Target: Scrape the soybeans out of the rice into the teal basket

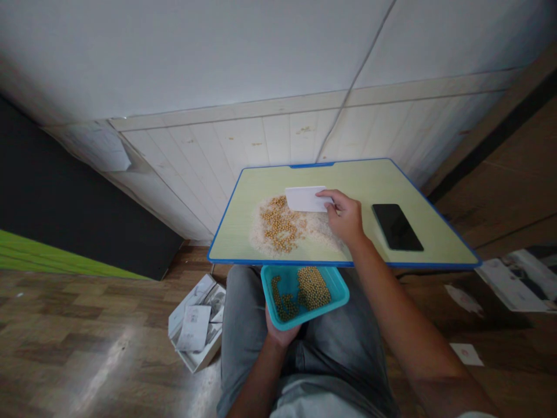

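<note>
My right hand (346,216) pinches a white card (303,198) by its right end, over the small table (357,177). To the left of and below the card, yellow soybeans (278,226) lie spread over a patch of pale rice-like grains (263,241). More of these grains reach right, under my hand. My left hand (281,335) grips a teal plastic tray (304,319) from below, above my lap and by the table's front edge; most of its fingers are hidden. Inside the tray are a pile of soybeans (314,287) and a smaller heap of green beans (285,306).
A black smartphone (397,227) lies at the table's right side. An opened white box (195,322) with papers stands on the floor at left. The white wall (278,136) with a hanging cable (348,96) rises behind the table. A brown panel (513,157) stands at right.
</note>
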Available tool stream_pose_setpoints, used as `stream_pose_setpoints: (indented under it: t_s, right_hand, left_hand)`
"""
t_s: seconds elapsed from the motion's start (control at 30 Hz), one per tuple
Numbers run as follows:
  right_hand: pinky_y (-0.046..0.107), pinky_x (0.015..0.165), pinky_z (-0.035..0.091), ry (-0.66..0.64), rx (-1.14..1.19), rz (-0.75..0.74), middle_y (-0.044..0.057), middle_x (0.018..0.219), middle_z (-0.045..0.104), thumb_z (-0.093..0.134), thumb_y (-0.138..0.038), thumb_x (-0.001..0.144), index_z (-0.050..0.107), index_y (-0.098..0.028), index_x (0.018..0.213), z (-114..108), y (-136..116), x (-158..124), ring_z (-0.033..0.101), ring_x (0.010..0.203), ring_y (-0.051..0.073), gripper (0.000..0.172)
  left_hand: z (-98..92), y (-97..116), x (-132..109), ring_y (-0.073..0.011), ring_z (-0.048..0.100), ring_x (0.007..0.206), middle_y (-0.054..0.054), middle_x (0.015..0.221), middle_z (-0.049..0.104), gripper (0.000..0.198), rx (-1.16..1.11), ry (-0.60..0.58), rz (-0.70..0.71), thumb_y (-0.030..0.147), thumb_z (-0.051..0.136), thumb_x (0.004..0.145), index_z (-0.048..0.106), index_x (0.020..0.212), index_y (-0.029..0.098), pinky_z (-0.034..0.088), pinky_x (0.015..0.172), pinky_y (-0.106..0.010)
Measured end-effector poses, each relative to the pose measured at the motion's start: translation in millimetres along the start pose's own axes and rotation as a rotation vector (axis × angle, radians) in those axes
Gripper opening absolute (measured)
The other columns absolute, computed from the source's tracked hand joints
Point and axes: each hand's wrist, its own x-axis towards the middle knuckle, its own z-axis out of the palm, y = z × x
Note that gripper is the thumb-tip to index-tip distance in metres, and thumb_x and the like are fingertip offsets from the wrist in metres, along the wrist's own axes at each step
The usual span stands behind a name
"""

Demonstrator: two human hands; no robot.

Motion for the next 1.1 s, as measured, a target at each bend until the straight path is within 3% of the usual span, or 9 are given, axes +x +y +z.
stream_pose_setpoints:
  t_s: [0.17,0.3,0.57,0.73,0.9,1.1]
  right_hand:
    - [0.051,0.108,0.071,0.13,-0.083,0.003,0.005,0.122,0.093,0.063,-0.007,0.092,0.088,-0.028,0.119,-6.4,2.2,16.2,0.088,0.113,0.032,0.042]
    - [0.052,0.111,0.07,0.084,-0.121,0.029,0.006,0.123,0.093,0.062,-0.005,0.088,0.088,-0.027,0.119,-6.5,5.6,21.0,0.088,0.114,0.033,0.046]
    - [0.047,0.098,0.072,-0.014,0.036,0.0,0.004,0.115,0.092,0.061,-0.008,0.086,0.089,-0.026,0.113,-0.6,5.6,11.4,0.088,0.104,0.027,0.043]
    - [0.047,0.096,0.072,0.047,-0.033,-0.004,0.004,0.114,0.092,0.061,-0.009,0.085,0.087,-0.027,0.114,3.3,3.5,33.2,0.086,0.101,0.029,0.044]
    - [0.054,0.113,0.067,0.042,-0.087,-0.035,0.004,0.119,0.091,0.06,-0.003,0.08,0.086,-0.027,0.114,19.2,11.5,63.7,0.085,0.115,0.033,0.049]
    - [0.049,0.109,0.065,-0.012,-0.086,0.028,0.003,0.105,0.086,0.061,-0.003,0.079,0.08,-0.028,0.107,40.1,26.7,75.8,0.081,0.104,0.032,0.042]
  left_hand:
    - [8.1,-1.1,-1.4,-0.0337,0.034,0.185,0.002,0.177,0.07,0.068,0.009,0.038,0.029,0.072,0.037,0.113,0.091,0.14,0.04,0.013,0.153,-0.064]
    - [17.4,2.3,-3.3,-0.0353,0.033,0.186,0.001,0.178,0.07,0.066,0.002,0.05,0.026,0.07,0.042,0.112,0.087,0.147,0.037,0.015,0.152,-0.065]
    - [29.4,7.5,-8.2,-0.0417,0.042,0.181,-0.006,0.158,0.085,0.063,0.07,0.105,0.069,0.064,0.041,0.113,0.089,0.14,0.033,0.028,0.147,-0.074]
    - [30.6,9.6,-9.7,-0.0406,0.037,0.183,-0.004,0.158,0.085,0.07,0.061,0.101,0.045,0.062,0.029,0.115,0.089,0.14,0.035,0.021,0.147,-0.078]
    - [21.7,7.9,-6.9,-0.0334,0.031,0.186,-0.002,0.175,0.073,0.069,0.006,0.024,0.024,0.064,0.034,0.114,0.089,0.143,0.035,0.007,0.152,-0.065]
    - [18.0,7.0,-4.0,-0.0312,0.032,0.186,0.001,0.176,0.071,0.066,-0.003,0.016,0.01,0.067,0.039,0.113,0.089,0.144,0.037,0.009,0.153,-0.061]
